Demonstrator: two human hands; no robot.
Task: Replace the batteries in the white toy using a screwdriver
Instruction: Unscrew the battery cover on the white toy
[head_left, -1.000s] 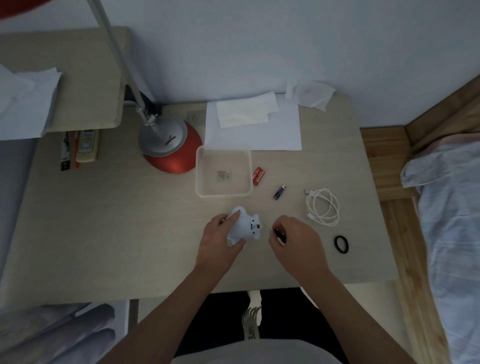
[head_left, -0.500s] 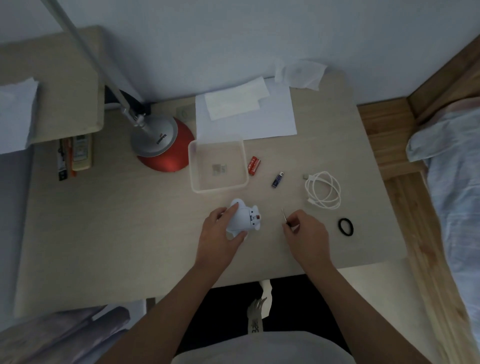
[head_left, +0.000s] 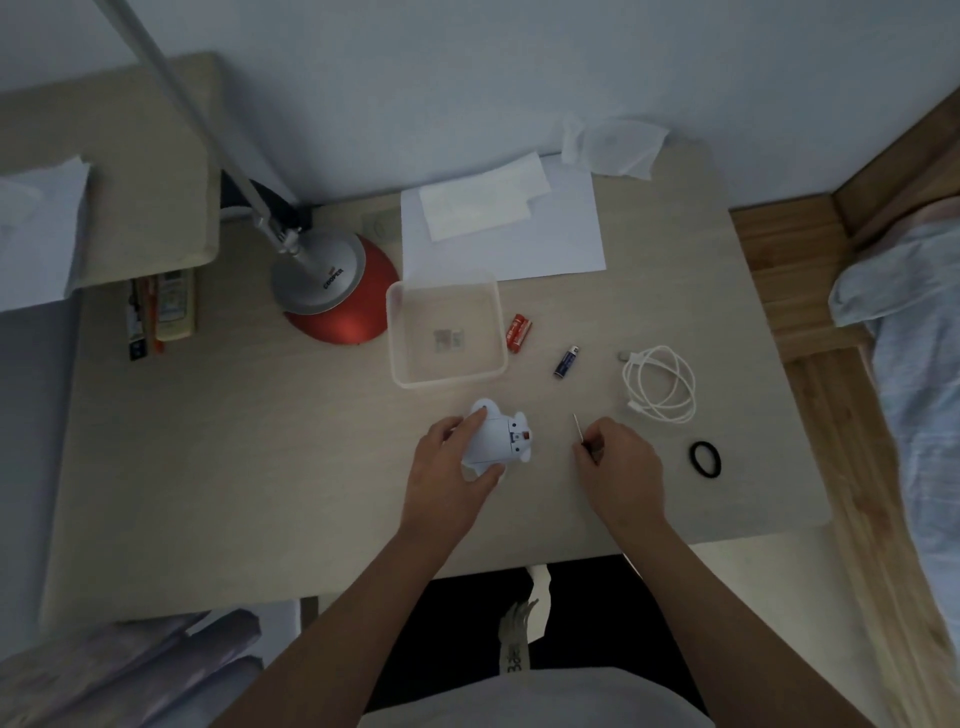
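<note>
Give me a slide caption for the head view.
Left hand steadies the white toy on the desk; right hand holds a screwdriver apart from it.

Matt wood-grain table (head_left: 260, 467), smooth white plastic toy (head_left: 493, 439), translucent plastic tray (head_left: 396, 338).

Left of the clear plastic tray (head_left: 396, 332), my bench (head_left: 218, 441) lies bare. Right of the tray, red batteries (head_left: 519, 333), blue battery (head_left: 566, 361), white cable (head_left: 660, 384) crowd my path.

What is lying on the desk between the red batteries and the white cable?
In the head view, one dark blue battery lies between the red batteries and the white cable, touching neither.
</note>
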